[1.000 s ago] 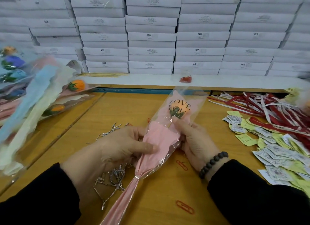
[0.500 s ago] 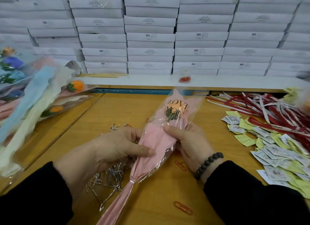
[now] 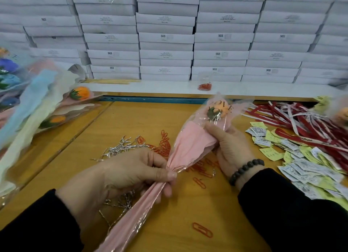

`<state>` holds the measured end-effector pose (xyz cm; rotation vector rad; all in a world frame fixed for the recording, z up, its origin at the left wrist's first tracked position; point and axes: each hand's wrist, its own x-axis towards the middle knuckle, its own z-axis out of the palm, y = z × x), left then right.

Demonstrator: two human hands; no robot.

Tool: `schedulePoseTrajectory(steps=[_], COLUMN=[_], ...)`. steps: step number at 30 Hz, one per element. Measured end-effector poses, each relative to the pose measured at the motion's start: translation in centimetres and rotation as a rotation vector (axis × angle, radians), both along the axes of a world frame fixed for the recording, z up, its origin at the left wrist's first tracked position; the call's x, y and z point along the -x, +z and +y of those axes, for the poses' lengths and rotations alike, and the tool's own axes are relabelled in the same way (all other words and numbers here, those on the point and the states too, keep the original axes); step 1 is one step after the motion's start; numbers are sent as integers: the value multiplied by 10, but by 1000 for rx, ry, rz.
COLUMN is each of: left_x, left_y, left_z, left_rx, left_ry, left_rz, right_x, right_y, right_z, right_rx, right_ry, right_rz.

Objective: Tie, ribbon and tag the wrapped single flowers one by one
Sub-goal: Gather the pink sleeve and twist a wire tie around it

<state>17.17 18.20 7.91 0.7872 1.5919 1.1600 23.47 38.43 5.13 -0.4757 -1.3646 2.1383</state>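
Above the silver ties (image 3: 120,150): left hand (image 3: 120,178) slid down, now pinching wrapped flower (image 3: 190,148) at neck; right hand (image 3: 231,148) gripping cone. Ready for tying.

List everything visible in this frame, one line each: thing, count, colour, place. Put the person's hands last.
wrapped single flower: one, pink paper in clear film, orange bloom, held over table centre
other wrapped flowers: a pile, blue, cream, pink wraps, table left
twist ties: a heap, silver, behind and under left hand
paper clips: many loose, red-orange, table centre
ribbons: a heap, red and white, table right
tags: many, white and yellow, table right
bag of clips: one, red, on shelf
boxes: stacked rows, white, behind shelf
table: one, wooden
left hand: pinches wrap's gathered neck
right hand: grips wrap below bloom
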Motion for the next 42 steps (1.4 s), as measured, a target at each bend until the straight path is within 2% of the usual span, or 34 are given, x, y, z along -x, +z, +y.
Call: schedulePoseTrajectory(steps=[2,5,7,11,14,19,24,29,33,37,40,42], left_x=[-2,-10,-17,-24,-23,-21,-22,-21,-21,-21,-21,-21], left_y=[-2,-5,-8,-13,-13,-13,-13,-14,-14,-14,-14,-15], left_z=[3,10,16,24,23,21,21,21,21,22,22,23], left_rx=[-33,-90,-133,-210,-249,-287,-290,-280,-278,-284,-282,-289], left_ry=[33,116,204,343,422,479,472,473,480,493,507,528], left_rz=[-25,-34,-44,17,14,-18,-28,-23,-27,-25,-18,-34], right_x=[-4,-14,-24,-51,-74,-100,-104,-105,-107,-101,-99,-95], right_y=[6,16,23,35,31,6,-11,-18,-16,-15,-12,-2], right_z=[4,17,32,74,117,160,182,187,189,185,187,185], right_rx=[-159,-519,-734,-963,-1213,-1264,-1157,-1077,-1103,-1224,-1235,-1103], right_ry=[-17,-169,-227,-370,-599,-697,-667,-750,-763,-903,-942,-970], right_rz=[-120,-324,-367,-429,-703,-1062,-1229,-1135,-999,-898,-718,-556])
